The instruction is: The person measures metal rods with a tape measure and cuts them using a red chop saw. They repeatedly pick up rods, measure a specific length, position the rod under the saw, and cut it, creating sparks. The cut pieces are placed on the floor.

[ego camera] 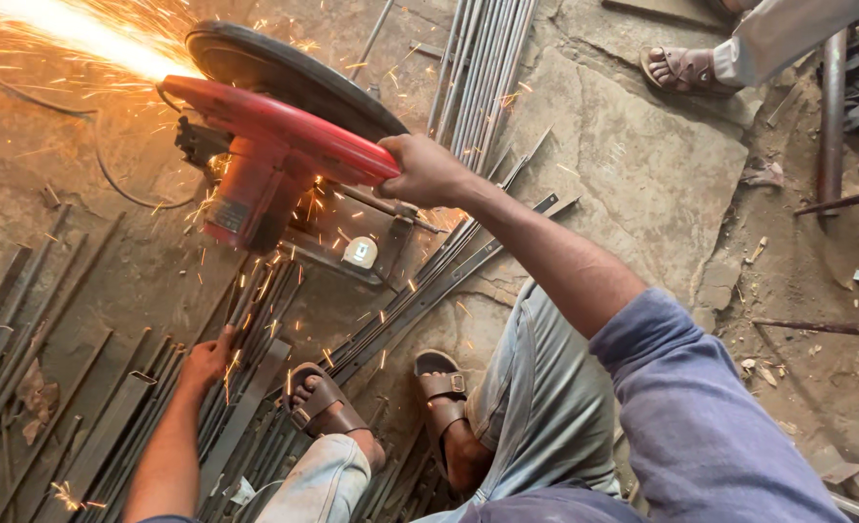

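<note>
Dusty stone workshop floor, sparks flying: the cut is under way.

Right hand is wrapped tight on the handle of the red chop saw, pressing down; left hand pins the steel strips running under the blade. Next, I judge, calls for steady downward pressure and a firm hold. Grey, thin strips lie bundled beside 2 sandalled feet.

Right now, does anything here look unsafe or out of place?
Yes. Sparks spray from the red chop saw while the right hand and left hand are bare, and the sandalled foot rests on the metal strips close to falling sparks.
</note>
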